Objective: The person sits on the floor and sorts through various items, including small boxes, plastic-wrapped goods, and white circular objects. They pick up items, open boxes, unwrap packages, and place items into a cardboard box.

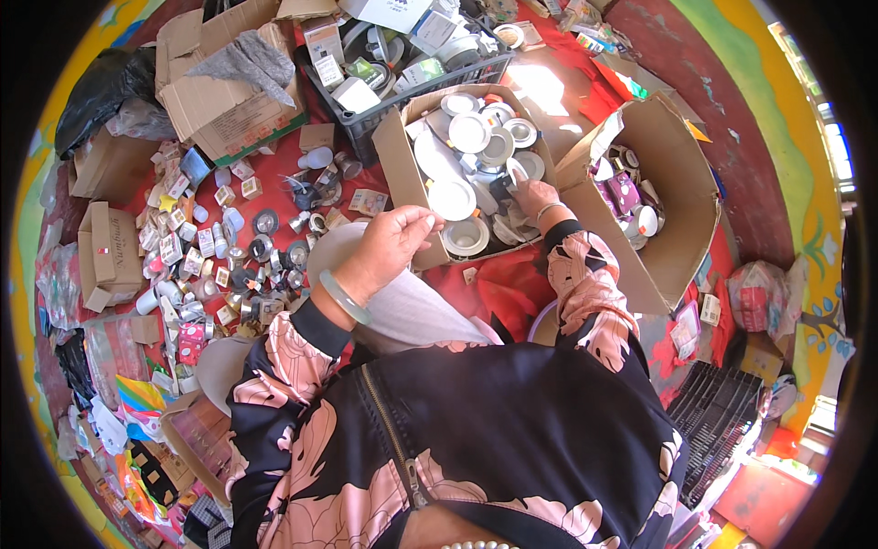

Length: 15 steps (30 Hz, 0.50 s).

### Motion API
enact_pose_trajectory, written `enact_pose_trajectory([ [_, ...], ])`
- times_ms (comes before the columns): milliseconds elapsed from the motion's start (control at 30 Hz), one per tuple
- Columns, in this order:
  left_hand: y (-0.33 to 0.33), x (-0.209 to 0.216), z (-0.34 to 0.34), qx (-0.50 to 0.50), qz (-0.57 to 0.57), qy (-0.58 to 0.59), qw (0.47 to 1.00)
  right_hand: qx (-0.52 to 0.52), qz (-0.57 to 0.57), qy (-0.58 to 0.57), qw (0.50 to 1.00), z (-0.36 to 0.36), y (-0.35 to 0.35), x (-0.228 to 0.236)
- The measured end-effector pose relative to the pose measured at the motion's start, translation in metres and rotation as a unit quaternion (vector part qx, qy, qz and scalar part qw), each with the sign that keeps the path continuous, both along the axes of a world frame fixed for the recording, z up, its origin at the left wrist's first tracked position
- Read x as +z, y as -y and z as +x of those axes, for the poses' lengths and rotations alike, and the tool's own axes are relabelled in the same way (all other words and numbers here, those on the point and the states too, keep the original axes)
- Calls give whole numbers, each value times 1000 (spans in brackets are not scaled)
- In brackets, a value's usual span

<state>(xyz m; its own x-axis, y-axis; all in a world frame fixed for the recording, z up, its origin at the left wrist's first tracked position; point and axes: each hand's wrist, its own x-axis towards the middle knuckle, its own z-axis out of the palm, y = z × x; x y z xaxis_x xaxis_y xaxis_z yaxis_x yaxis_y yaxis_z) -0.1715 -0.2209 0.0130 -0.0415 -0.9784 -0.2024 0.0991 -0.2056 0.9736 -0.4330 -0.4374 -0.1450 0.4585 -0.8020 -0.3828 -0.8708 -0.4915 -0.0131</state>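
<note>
An open cardboard box (400,160) in front of me is heaped with white round ceiling downlights (469,133), some with metal-coloured centres. My left hand (395,245) is at the box's near left edge, its fingertips pinched together beside a bright white disc (451,199); whether they grip anything is too small to tell. Inside the box, toward the right, my right hand (538,201) is closed at a dark and white piece among the lights. Its fingers partly hide that piece, and glare washes it out. A ring-shaped downlight (465,237) lies at the near edge between my hands.
Right of it stands a taller open carton (681,210) with lamps and purple packs. Behind is a black plastic crate (366,119) of boxed fittings. Many small bulbs and little boxes (219,242) cover the red cloth at left. A black slatted crate (718,412) sits at the near right.
</note>
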Motion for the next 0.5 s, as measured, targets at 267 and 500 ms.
enact_pose_trajectory([
  [267,-1,1,-1,-5,-6,26,1000,-138,53,-17,989,16,2,-1],
  [500,-2,-3,-1,-12,-14,34,999,-134,69,-26,988,33,49,-27],
])
